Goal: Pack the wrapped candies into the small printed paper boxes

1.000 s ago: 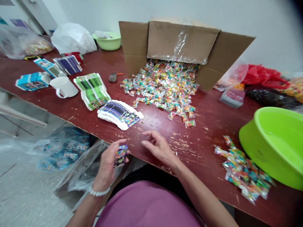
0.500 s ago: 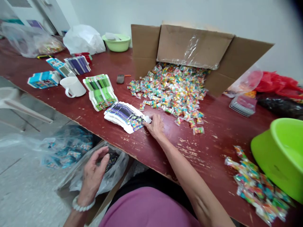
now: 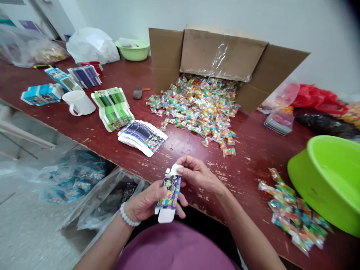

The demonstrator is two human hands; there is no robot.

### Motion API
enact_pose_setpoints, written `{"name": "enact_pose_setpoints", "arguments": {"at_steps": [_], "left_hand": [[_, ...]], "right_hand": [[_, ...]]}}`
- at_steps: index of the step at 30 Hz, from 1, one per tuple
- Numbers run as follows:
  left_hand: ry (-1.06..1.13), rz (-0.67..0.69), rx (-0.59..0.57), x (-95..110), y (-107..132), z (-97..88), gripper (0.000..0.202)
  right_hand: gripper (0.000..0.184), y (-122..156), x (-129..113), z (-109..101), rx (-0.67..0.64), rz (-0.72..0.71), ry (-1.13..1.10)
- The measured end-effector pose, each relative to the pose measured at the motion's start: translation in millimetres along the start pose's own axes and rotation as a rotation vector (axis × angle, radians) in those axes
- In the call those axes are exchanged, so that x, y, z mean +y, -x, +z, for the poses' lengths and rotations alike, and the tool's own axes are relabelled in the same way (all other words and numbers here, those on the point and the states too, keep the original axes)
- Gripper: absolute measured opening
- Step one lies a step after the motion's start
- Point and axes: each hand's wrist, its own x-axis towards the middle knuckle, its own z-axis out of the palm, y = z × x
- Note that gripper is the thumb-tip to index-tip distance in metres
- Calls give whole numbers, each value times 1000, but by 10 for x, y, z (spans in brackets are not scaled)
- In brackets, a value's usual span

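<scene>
A flat purple printed carton (image 3: 170,192) with white end flaps is held over the table's front edge by both hands. My left hand (image 3: 147,204) cups it from below, fingers curled round its lower half. Pinching its top flap is my right hand (image 3: 197,174). A stack of the same purple cartons (image 3: 142,137) lies on the red-brown table (image 3: 247,165) just beyond. Small wrapped colourful candies (image 3: 197,107) spill from an open cardboard box (image 3: 225,56) on its side. A smaller heap of candies (image 3: 292,212) lies to my right.
A lime green basin (image 3: 329,180) sits at the right. Green cartons (image 3: 112,108), a white mug (image 3: 78,103), blue cartons (image 3: 42,93) and a phone (image 3: 137,92) lie on the left. Plastic bags (image 3: 92,195) hang below the table edge. Another green bowl (image 3: 133,48) stands at the back.
My right hand took a purple carton from the stack and drew it back to the table edge. My left hand rose from the plastic bag below and now holds that carton too.
</scene>
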Motion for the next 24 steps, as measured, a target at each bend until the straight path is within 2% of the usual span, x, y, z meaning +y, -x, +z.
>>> {"name": "enact_pose_setpoints", "arguments": {"at_steps": [2, 4, 6, 9, 11, 13, 15, 19, 24], "left_hand": [[79, 6, -67, -113, -32, 59, 70], [90, 51, -42, -180, -42, 105, 69], [61, 74, -14, -195, -42, 136, 71], [-24, 81, 15, -172, -41, 149, 74], [-101, 89, 36, -158, -47, 132, 74], [-202, 98, 66, -147, -56, 103, 69], [-309, 105, 81, -126, -65, 78, 63], [-453, 87, 36, -57, -74, 71, 59], [-484, 65, 51, -17, -71, 76, 50]], "right_hand": [[31, 65, 8, 41, -15, 17, -27], [28, 105, 21, 65, 18, -13, -12], [24, 148, 21, 84, 112, -95, 66], [17, 238, -13, 127, 328, -316, 398], [12, 305, -44, 169, 388, -443, 658], [15, 361, -66, 206, 361, -490, 827], [24, 396, -76, 222, 292, -479, 912], [24, 416, -72, 181, 145, -366, 932], [22, 417, -50, 136, 133, -356, 915]]}}
